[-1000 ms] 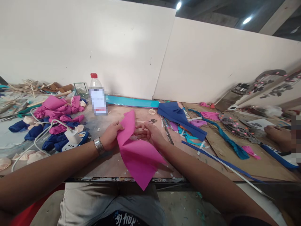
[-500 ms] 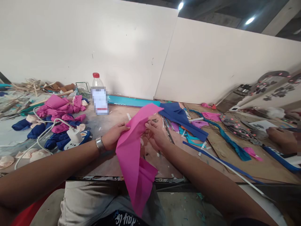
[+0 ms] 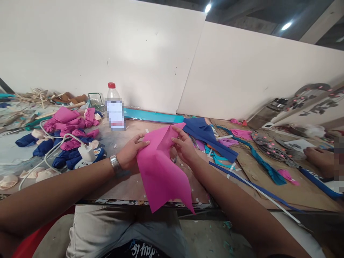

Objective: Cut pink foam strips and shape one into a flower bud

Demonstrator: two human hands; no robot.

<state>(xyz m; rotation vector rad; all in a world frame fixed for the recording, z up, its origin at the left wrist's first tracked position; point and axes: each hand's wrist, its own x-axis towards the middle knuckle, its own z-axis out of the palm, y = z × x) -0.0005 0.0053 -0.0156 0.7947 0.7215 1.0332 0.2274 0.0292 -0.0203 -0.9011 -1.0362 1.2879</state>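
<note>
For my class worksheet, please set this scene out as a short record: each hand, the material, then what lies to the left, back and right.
Left hand: pinches the pink sheet at its left edge
Right hand: pinches its upper right part
Material state: creased, lower part hanging loose
Left: crumpled pink bundles, dark blue bundles, white plug
Back: red-capped bottle, turquoise strip
Right: dark blue piece, twisted teal strip
Far right: another person's hand

A person's left hand (image 3: pixel 131 152) and right hand (image 3: pixel 186 146) pinch a pink sheet (image 3: pixel 162 173) draping below their fingers; a red-capped bottle (image 3: pixel 112 91) stands beyond the left fingers, blue material (image 3: pixel 201 129) beyond the right.
</note>
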